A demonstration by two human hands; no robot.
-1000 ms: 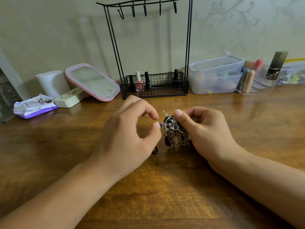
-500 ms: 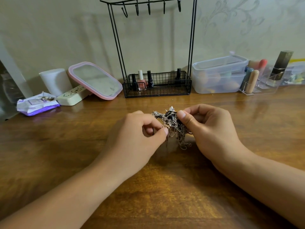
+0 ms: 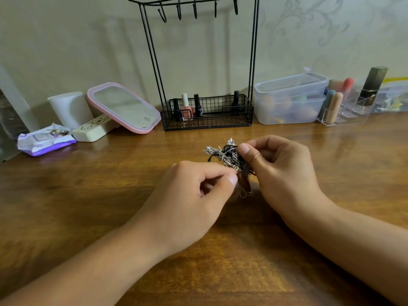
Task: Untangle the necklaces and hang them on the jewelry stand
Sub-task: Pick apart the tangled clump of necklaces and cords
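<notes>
Table (image 3: 66,217): brown wooden top, filling the lower view, on which I see everything below resting.
Wall (image 3: 66,40): pale, with a faint scroll pattern at upper right.
Jewelry stand (image 3: 199,62): black wire frame at the back centre, against the wall; a row of hooks along its top bar with nothing on them, and a mesh basket at its base.
Clear lidded box (image 3: 289,100): just right of the stand's basket, with soft-coloured items blurred inside.
Mirror (image 3: 124,107): pink-rimmed, tilted, left of the stand – its lower edge near a cream case (image 3: 95,129).
Clear organiser (image 3: 344,111): right of the box, holding upright tubes and a dark bottle.
White cup (image 3: 69,109): inverted, behind the cream case.
Purple-and-white packet (image 3: 45,140): at the far left edge of the table.
Nail polish bottles (image 3: 187,107): standing in the basket, one pink among black ones.
Right hand (image 3: 284,173): fingers curled, thumb pressed on the clump of necklaces, which I see gripped above the table.
Left hand (image 3: 194,195): fingers curled, thumb and forefinger pinching at the clump's lower left side.
Necklaces (image 3: 229,155): one knotted bundle of silver chain and dark cord between the two hands, in front of the stand and well apart from it – a loop hangs below.
</notes>
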